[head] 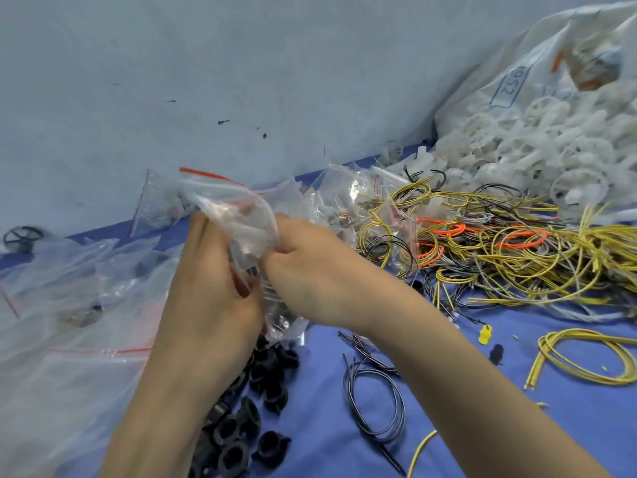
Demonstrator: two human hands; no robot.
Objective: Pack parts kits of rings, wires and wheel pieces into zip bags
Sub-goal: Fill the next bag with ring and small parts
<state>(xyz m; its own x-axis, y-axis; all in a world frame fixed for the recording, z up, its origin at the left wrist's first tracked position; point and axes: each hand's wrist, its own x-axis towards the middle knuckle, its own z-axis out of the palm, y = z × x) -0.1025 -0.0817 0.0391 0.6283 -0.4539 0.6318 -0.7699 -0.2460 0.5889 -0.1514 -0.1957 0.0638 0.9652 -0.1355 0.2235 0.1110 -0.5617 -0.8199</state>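
- the left hand [206, 288] and the right hand [310, 270] both grip one zip bag [238, 215], held between them above the blue table [327, 426], its red-striped mouth pointing up and away.
- dark parts show inside the bag; which ones cannot be told.
- this kit looks partly filled, judging by the unsealed mouth.
- filled bags [69, 305] lie at the left, so some kits seem done.
- much is left: black rings [248, 408] below the hands, a tangle of wires [499, 253] to the right, white wheel pieces [534, 150] spilling from a sack beyond.

blk rings [238, 439], yel wires [517, 257], blue table [344, 426]
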